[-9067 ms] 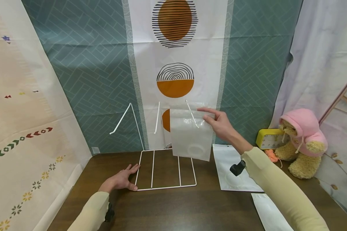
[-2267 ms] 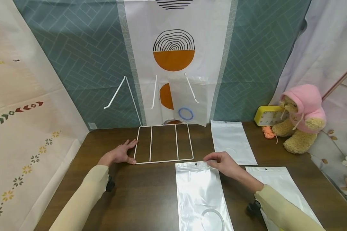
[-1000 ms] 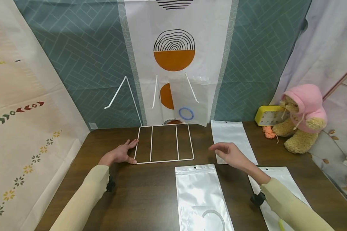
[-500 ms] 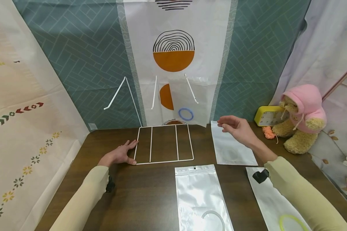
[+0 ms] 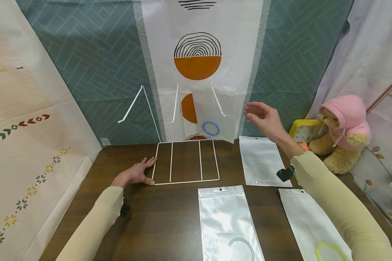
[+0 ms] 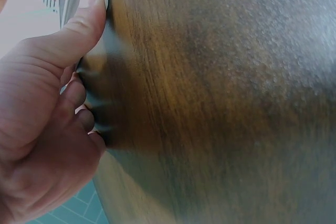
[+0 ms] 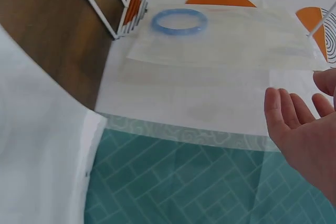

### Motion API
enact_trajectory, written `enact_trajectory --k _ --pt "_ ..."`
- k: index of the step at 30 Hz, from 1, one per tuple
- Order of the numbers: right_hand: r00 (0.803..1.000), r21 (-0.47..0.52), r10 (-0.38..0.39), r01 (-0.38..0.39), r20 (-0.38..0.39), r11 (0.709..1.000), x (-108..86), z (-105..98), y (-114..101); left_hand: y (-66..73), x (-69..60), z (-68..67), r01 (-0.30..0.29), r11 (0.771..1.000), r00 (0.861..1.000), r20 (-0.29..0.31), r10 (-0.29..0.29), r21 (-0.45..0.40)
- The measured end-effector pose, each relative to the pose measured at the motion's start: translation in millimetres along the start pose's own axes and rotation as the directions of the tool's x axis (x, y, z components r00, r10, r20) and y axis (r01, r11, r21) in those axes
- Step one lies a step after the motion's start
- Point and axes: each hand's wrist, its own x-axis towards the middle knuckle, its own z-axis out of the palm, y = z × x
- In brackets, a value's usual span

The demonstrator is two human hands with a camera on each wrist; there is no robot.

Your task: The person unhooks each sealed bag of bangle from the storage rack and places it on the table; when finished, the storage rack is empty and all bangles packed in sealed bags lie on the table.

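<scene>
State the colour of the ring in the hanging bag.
Blue; the ring shows best in the right wrist view.

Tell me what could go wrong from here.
The white, thin-wire rack might tip or slide if the left hand, resting at its base, lifts away. The raised right hand could brush the hanging translucent plastic bag with the blue ring and knock it off the rack.
</scene>
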Motion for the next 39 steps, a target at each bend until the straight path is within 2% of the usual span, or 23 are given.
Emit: enact_trajectory --k 7,17,32,39 --pt "1.0 0.069 0.021 -0.02 -0.013 0.997 27.2 5 -7 -0.3 -1.9 -1.8 0.011 1.0 1.0 0.001 -0.011 -0.018" --pt "0.992 0.043 0.084 -0.089 0.089 0.995 54.2 17 -22 0.2 -1.5 -0.5 0.0 1.0 1.0 -0.004 0.0 -0.011" --pt "0.991 0.043 0.116 -0.119 0.065 0.992 74.3 33 -26 1.4 -1.4 -0.2 -0.017 1.0 1.0 -0.003 0.017 -0.003" --pt "0.988 0.002 0.146 -0.147 0.057 0.989 81.5 35 -31 2.2 -1.8 -0.3 -0.02 1.0 1.0 -0.003 0.02 -0.008"
